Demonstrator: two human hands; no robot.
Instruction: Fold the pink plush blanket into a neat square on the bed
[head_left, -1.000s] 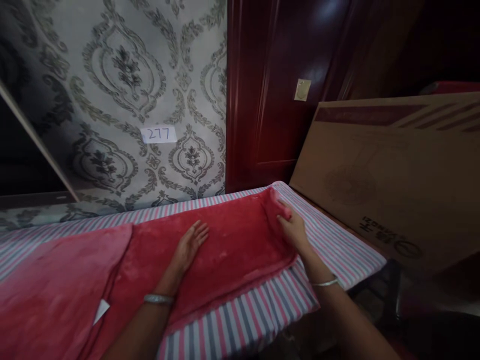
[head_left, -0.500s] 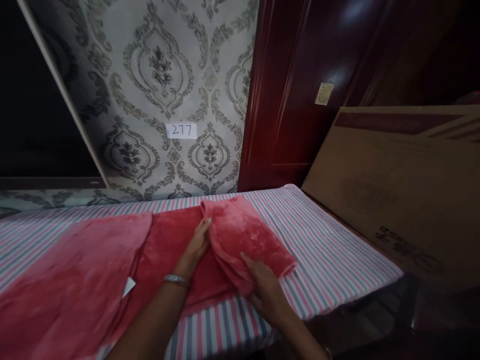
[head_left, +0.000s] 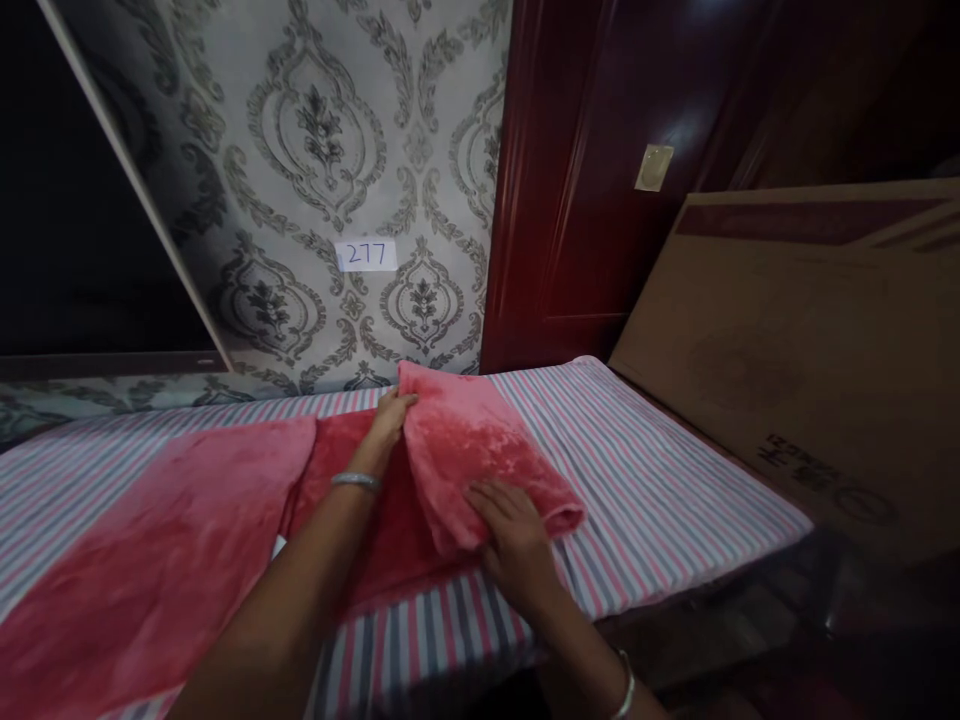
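A red-pink plush blanket (head_left: pixel 480 430) lies lengthwise, its right part folded over toward the left and its left part also doubled over. My left hand (head_left: pixel 391 412) grips the far corner of the right fold, fingers around its edge. At the near side of that same fold is my right hand (head_left: pixel 510 530), fingers on top of the plush and the thumb side at the edge, pinching it. A small white tag (head_left: pixel 279 546) shows partly beside my left forearm. Between the two folds, a deeper red strip of blanket lies flat.
Under the blanket is a striped sheet (head_left: pixel 660 480) over a bed or table. A large cardboard box (head_left: pixel 795 370) leans at the right. Behind stand a patterned wall with a "277" paper label (head_left: pixel 366 254), a dark screen (head_left: pixel 82 220) and a dark red door panel (head_left: pixel 577 200).
My left hand has moved slightly away from me and left, drawing the fold's far corner up and over. My right hand has shifted a little left with the near edge.
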